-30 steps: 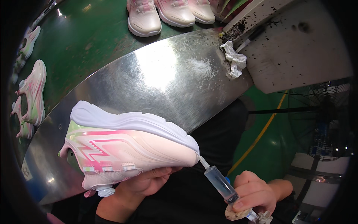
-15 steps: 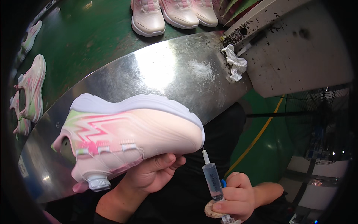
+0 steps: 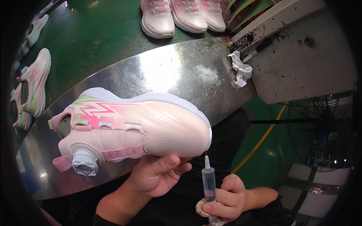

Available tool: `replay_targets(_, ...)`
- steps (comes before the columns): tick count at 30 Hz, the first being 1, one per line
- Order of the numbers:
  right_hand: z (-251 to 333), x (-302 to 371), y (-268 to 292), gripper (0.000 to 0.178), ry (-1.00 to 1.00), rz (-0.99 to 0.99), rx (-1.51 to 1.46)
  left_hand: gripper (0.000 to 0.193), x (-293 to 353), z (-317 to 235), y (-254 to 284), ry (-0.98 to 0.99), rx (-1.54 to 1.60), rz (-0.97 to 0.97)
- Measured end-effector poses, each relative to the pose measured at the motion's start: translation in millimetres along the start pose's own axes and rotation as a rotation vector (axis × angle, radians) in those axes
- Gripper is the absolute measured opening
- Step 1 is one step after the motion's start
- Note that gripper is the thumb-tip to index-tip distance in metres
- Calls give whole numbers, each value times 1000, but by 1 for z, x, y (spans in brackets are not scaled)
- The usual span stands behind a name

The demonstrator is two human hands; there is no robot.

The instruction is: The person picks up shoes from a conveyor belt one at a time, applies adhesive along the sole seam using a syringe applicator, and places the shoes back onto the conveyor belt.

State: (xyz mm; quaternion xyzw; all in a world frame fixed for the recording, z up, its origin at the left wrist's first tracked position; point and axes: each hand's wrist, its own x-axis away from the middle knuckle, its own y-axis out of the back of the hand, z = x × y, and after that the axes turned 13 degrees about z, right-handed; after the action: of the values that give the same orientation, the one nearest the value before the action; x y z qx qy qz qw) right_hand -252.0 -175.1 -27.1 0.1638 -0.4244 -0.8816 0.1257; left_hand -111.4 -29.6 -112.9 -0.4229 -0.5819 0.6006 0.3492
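A pale pink sneaker (image 3: 169,130) with a white sole lies on its side in the air, toe to the right, its white dial and pink pull tab at the lower left. My left hand (image 3: 160,173) grips it from below near the toe, with part of the fingers hidden behind the upper. In my right hand (image 3: 228,199) is a clear syringe (image 3: 209,183) partly filled with liquid, pointing up. Its thin needle tip meets the sole edge at the toe, or is very close to it. A tan wrapped ring sits round the syringe's lower part by my thumb.
Beneath the sneaker runs a shiny metal worktop (image 3: 124,79) with white powder (image 3: 208,75) on it. Crumpled white tissue (image 3: 240,69) lies by a stained light panel (image 3: 301,60). Similar shoes stand at the top (image 3: 158,19) and far left (image 3: 36,83). A fan (image 3: 326,124) is at right.
The sneaker has rolled so that more of its lacing and dial side faces me. The syringe has shifted slightly left and stands more upright, its needle still at the toe edge.
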Motion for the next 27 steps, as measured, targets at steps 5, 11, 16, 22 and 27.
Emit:
replay_targets(5,-1,-6,1,57,29,-29,32,38,-2,2,-1,-33,-17,0)
replay_targets(11,1,8,-16,50,-59,-46,70,40,-3,3,-4,-26,-31,-21)
replay_targets(16,0,8,-14,59,-20,1,36,41,1,-1,-7,-28,-17,-49)
replay_targets(22,-15,18,-10,76,-37,-318,110,47,36,1,-3,-3,111,102)
replay_targets(27,-75,5,5,86,-110,-142,-113,88,153,-23,-44,-11,-285,-478)
